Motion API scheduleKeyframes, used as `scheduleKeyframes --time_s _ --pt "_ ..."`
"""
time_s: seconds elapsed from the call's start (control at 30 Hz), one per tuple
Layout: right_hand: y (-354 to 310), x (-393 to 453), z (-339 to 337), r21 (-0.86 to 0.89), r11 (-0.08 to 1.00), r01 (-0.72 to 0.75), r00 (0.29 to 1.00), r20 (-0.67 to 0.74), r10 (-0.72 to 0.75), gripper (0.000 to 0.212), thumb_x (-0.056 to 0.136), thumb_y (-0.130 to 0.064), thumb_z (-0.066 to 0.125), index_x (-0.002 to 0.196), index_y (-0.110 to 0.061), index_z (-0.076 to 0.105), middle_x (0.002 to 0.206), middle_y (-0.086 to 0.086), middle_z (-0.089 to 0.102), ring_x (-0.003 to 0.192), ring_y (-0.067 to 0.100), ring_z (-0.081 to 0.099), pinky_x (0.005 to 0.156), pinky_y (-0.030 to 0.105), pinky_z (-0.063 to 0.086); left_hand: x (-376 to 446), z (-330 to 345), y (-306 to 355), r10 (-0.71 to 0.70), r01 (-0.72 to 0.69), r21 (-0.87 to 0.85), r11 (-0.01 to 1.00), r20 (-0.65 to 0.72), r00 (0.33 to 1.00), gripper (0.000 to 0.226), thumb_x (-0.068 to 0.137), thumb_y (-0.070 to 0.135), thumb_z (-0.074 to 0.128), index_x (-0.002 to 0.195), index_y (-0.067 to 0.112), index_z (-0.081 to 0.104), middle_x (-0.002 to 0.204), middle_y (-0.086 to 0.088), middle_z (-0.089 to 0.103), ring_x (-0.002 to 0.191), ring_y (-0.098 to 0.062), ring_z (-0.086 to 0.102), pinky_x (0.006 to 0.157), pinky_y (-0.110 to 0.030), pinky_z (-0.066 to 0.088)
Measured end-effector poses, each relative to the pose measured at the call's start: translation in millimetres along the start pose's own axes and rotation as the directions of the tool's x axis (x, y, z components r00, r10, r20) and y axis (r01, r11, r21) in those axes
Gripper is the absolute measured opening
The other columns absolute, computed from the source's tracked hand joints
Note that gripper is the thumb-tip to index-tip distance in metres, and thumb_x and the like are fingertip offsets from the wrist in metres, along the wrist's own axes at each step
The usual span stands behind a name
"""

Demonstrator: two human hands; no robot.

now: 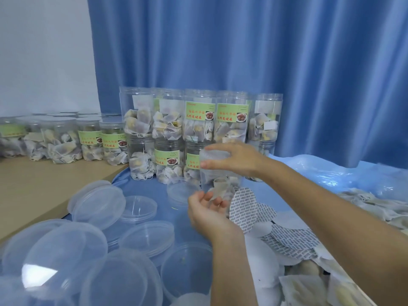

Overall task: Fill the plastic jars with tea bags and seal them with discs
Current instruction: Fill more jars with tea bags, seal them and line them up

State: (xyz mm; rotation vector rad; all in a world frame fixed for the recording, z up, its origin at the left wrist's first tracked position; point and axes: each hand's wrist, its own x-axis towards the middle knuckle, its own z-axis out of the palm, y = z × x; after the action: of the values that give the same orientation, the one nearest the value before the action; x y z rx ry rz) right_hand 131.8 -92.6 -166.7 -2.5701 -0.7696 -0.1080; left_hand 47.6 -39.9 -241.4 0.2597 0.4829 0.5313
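Holding a clear plastic jar [217, 171] near its top, the right hand [231, 159] has thumb and fingers curled round the rim region; the jar stands roughly upright on the blue table surface [163, 195], long axis vertical, mouth upward under the palm. A white sealing disc [215, 156] appears to sit flat at the mouth beneath the fingers, though motion blur makes the seating uncertain. The left hand [206, 209] is just below and nearer the camera, palm up, fingers loosely curled, pinching or cradling a tea bag [217, 194]; exact contact cannot be resolved. Tea bags already lie in the jar's lower part. Judgement: the jar mouth lies directly above and slightly right of the left hand, so that bag must travel up and over the rim, and the right hand, nearer the mouth, covers it. Spare printed discs [245, 212] lie just right of the left hand; loose clear lids [99, 206] lie left; filled jars [198, 120] are stacked behind.
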Motion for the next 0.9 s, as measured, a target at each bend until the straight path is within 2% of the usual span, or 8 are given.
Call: scheduleKeyframes --time_s 0.13,0.5,0.57,0.63,0.7,0.77,0.83,0.9 --pt "-3 4 0 -0.137 0.990 0.025 0.998 0.059 -0.017 0.075 0.055 -0.078 0.066 0.124 -0.062 0.039 0.139 0.009 0.036 0.130 0.029 0.037 0.099 0.039 0.033 -1 0 -5 -0.081 0.080 0.009 0.997 0.015 0.997 0.006 0.087 0.016 0.053 0.083 0.011 0.053 0.080 -0.003 0.054 0.058 -0.017 0.048 0.054 -0.025 0.044" --pt "13 -37 17 -0.230 0.966 0.115 0.973 -0.168 -0.156 0.068 0.075 -0.060 0.061 0.137 -0.053 0.034 0.138 0.011 0.035 0.130 0.032 0.035 0.107 0.040 0.033 7 -4 -12 -0.034 0.037 0.125 0.991 -0.033 0.999 0.019 0.088 0.005 0.045 0.070 0.010 0.043 0.061 -0.003 0.040 0.042 -0.009 0.040 0.040 -0.014 0.036" --pt "21 -51 19 -0.176 0.975 0.136 0.950 -0.257 -0.179 0.067 0.075 -0.057 0.064 0.135 -0.054 0.036 0.134 0.008 0.037 0.128 0.029 0.035 0.105 0.033 0.031 11 -7 -16 -0.007 0.020 0.230 0.973 -0.058 0.998 0.009 0.085 0.007 0.048 0.077 0.004 0.049 0.067 -0.011 0.050 0.048 -0.016 0.050 0.041 -0.016 0.042" --pt "33 -69 21 -0.082 0.984 0.158 0.928 -0.327 -0.177 0.065 0.075 -0.055 0.067 0.132 -0.059 0.035 0.139 0.004 0.031 0.134 0.020 0.028 0.102 0.024 0.024 15 -9 -21 0.044 -0.001 0.452 0.892 -0.083 0.996 0.025 0.080 0.018 0.056 0.093 -0.003 0.061 0.095 -0.020 0.064 0.080 -0.036 0.064 0.065 -0.036 0.057" --pt "46 -87 20 0.058 0.983 0.177 0.900 -0.415 -0.137 0.062 0.072 -0.057 0.068 0.124 -0.067 0.035 0.145 -0.002 0.029 0.136 0.013 0.025 0.106 0.022 0.023 14 -9 -24 0.076 -0.007 0.604 0.797 -0.089 0.993 0.047 0.075 0.037 0.064 0.109 0.004 0.064 0.114 -0.020 0.062 0.103 -0.039 0.060 0.086 -0.048 0.053" --pt "55 -100 17 0.202 0.950 0.237 0.827 -0.555 -0.088 0.059 0.072 -0.059 0.068 0.123 -0.064 0.039 0.141 -0.008 0.039 0.131 0.005 0.036 0.105 0.018 0.030 5 -7 -23 0.049 -0.014 0.607 0.795 -0.042 0.998 0.066 0.070 0.053 0.070 0.120 0.011 0.059 0.123 -0.015 0.057 0.109 -0.033 0.057 0.088 -0.045 0.051" --pt "57 -108 14 0.337 0.882 0.330 0.767 -0.640 -0.042 0.058 0.072 -0.056 0.066 0.125 -0.057 0.041 0.133 -0.020 0.045 0.123 -0.009 0.039 0.096 0.003 0.029 0 -2 -21 -0.040 -0.006 0.499 0.867 0.081 0.996 0.073 0.068 0.058 0.072 0.126 0.018 0.054 0.126 -0.008 0.056 0.108 -0.027 0.058 0.077 -0.038 0.052" --pt "56 -114 11 0.441 0.820 0.365 0.799 -0.600 -0.033 0.060 0.070 -0.060 0.064 0.123 -0.060 0.037 0.133 -0.029 0.040 0.126 -0.014 0.032 0.095 0.000 0.026 -4 -1 -19 -0.106 0.012 0.336 0.942 0.262 0.959 0.073 0.066 0.055 0.073 0.127 0.021 0.053 0.124 -0.008 0.061 0.106 -0.027 0.063 0.070 -0.036 0.056"
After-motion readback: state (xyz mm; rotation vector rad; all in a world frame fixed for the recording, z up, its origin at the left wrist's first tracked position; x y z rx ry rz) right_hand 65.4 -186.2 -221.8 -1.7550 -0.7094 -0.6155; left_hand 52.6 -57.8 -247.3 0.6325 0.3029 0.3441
